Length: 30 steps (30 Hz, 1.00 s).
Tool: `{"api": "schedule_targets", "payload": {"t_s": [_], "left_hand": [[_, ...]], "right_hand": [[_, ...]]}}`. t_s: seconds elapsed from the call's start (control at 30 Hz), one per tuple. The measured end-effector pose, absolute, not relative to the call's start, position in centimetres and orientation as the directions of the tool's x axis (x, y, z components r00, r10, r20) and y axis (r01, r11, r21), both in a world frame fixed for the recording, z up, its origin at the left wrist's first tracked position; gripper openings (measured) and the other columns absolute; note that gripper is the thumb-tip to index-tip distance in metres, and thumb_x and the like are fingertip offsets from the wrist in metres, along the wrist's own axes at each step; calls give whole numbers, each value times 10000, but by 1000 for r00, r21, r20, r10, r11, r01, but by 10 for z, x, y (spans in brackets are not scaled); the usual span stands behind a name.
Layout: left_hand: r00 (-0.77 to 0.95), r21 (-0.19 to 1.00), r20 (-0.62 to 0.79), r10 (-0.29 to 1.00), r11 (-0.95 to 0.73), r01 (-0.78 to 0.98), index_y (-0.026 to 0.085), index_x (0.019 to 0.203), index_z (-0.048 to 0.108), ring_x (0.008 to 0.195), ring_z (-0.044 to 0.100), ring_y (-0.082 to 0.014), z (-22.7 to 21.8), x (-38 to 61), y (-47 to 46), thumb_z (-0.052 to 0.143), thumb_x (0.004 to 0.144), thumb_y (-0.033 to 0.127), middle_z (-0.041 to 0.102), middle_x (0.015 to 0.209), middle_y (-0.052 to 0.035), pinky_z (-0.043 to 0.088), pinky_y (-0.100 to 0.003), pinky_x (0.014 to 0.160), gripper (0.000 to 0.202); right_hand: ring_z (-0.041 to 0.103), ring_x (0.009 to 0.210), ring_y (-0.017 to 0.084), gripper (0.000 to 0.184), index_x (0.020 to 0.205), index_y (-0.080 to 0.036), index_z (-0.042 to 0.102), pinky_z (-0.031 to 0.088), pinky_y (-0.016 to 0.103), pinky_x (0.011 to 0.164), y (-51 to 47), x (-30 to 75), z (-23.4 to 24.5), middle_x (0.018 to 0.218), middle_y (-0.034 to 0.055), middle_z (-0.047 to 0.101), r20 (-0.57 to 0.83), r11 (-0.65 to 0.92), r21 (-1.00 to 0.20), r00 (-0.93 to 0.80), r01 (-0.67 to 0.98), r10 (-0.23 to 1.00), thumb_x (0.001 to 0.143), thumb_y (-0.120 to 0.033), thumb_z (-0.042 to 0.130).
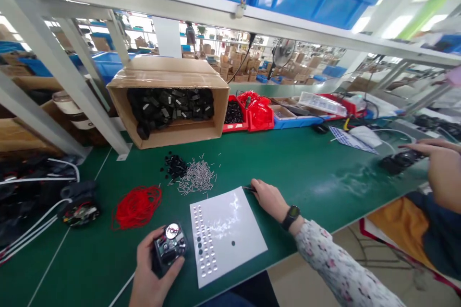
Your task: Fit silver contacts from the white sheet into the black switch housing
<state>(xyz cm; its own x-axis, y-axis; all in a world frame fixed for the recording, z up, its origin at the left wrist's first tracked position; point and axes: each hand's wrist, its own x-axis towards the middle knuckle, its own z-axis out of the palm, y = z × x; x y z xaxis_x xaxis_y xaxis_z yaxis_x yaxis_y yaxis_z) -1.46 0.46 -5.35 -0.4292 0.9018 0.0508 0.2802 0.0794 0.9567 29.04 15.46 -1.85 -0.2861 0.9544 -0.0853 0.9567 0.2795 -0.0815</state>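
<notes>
1. Far to the left of the left grip [151, 268], a round black unit [79, 211] lies on the green counter [306, 168]. A red wire coil [137, 206] lies just beyond that grip.
2. The left grip is closed around a small black device [169, 247] at the counter's near edge.
3. Between the 2 grips lies a white plate [226, 232] with rows of holes. Beyond it are metal pins [196, 177] and a cardboard box [169, 100] on its side.
4. The right grip [268, 199] rests at the plate's far corner, touching a thin dark tool [248, 188]. I cannot tell whether it clasps the tool.
5. Far to its right, a co-worker's hand [441, 163] touches a black part [399, 160]. Stacked cartons fill the room behind.
</notes>
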Motion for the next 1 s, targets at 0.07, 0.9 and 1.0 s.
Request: {"api": "schedule_targets", "payload": {"t_s": [0.07, 0.9, 1.0], "left_hand": [[-422, 960, 16, 907, 104, 260, 214, 1205, 409, 1099, 527, -351, -51, -17, 7, 741, 588, 492, 505, 1193, -109, 410, -568, 968, 754], [-89, 581, 212, 973, -52, 812, 202, 1131, 450, 950, 540, -284, -6, 19, 15, 838, 584, 248, 593, 1044, -64, 445, -433, 827, 673], [-62, 568, 213, 975, -72, 820, 205, 1119, 456, 934, 546, -283, -7, 19, 16, 825, 600, 265, 594, 1030, -62, 448, -428, 810, 640]], "right_hand": [[620, 727, 208, 168, 943, -154, 526, 379, 268, 558, 151, 287, -13, 875, 87, 603, -76, 247, -85, -254, 965, 964, 927, -68, 382], [552, 639, 173, 58, 730, -176, 638, 422, 266, 620, 73, 156, 11, 666, -1, 607, -91, 40, -930, -334, 365, 938, 683, -166, 605], [573, 697, 163, 115, 702, -166, 632, 417, 251, 654, 79, 159, 13, 711, 3, 617, -37, 161, -903, -446, 398, 894, 695, -52, 631]]}}
